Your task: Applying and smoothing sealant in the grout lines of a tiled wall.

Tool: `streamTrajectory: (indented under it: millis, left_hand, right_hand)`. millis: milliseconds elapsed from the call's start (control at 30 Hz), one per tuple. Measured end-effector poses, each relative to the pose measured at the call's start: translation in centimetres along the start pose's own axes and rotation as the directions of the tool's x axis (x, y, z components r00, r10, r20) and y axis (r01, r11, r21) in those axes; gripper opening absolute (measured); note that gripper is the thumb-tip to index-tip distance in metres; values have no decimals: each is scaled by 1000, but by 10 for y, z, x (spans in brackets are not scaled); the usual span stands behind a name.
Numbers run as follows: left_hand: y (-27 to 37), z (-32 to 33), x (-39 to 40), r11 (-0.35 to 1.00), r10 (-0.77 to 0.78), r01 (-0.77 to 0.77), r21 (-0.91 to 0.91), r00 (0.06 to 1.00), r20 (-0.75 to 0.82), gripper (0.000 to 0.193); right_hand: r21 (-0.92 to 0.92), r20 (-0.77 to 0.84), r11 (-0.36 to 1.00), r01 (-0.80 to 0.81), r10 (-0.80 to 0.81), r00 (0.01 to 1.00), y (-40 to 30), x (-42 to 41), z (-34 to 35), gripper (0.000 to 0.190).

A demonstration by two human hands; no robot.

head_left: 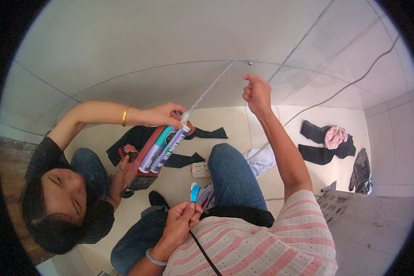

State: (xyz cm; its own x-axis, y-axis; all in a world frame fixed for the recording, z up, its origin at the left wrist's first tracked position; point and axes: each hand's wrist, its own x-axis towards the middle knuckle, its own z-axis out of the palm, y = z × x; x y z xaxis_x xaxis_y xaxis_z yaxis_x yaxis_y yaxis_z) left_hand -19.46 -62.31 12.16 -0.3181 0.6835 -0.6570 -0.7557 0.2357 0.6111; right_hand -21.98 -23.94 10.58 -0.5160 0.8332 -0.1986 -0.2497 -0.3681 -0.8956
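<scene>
My right hand (257, 93) is raised to the tiled wall, its fingers closed on a thin metal rod with a ball tip (250, 63), which meets the dark joint line between the tiles. Low in front of my body, my left hand (186, 214) grips a small tool with a blue handle (195, 193); its upper end is pale. To the left, a co-worker's hand (164, 115) steadies a red caulking gun (138, 162) loaded with a twin-tube sealant cartridge (165, 148). The gun's long spiral mixing nozzle (212, 86) reaches the same joint, just left of the ball tip.
The co-worker (65, 203) crouches at the left. Dark clothing (210, 134), a white power strip (200, 170) and a white cloth (260, 160) lie on the floor. At the right are dark garments with a pink cloth (335, 137), a cable (345, 88) and a slotted metal box (331, 207).
</scene>
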Motion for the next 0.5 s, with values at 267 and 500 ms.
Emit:
streamTrajectory:
  millis: [267,500]
  left_hand:
    - [-1,1,6,1000,-9,9,-11,1000,13,24]
    - [3,5,7,1000,-10,10,5,1000,11,25]
  right_hand:
    - [48,-110,998,37,-31,993,2,19,-16,10]
    - [6,-96,999,32,-31,995,6,19,-9,10]
